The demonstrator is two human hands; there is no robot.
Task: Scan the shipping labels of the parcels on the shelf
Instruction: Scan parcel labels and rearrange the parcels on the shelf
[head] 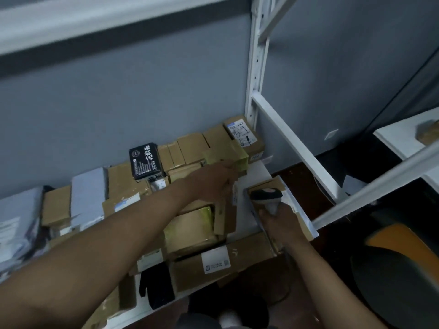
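Two hands in shot. The right hand (279,218) at about 4 o'clock has its grip curled round the handle of a grey barcode scanner (267,197), whose dark head points up toward 12 o'clock over a flat brown parcel (280,186) at the right end of the shelf (251,173). The left hand (213,184) reaches across from 8 o'clock, and its grip pinches the edge of a brown box (224,216) just left of the scanner; how many fingers are on it I can't tell, it's blurry.

Beyond that hand, at 12 o'clock, one yellow-green taped box (225,157) sits on a row of cardboard boxes against the grey wall (118,103). One black pack with white lettering (145,161) stands at 11 o'clock. One box with a white shipping label (242,134) is tucked against the white upright (255,67) at 1 o'clock.

Room-wise, a bare white strip of shelf shows between the taped box and the scanner; the rest is packed tight. One labelled carton (221,260) hangs at the front edge at 6 o'clock, beside a black glove (155,288).
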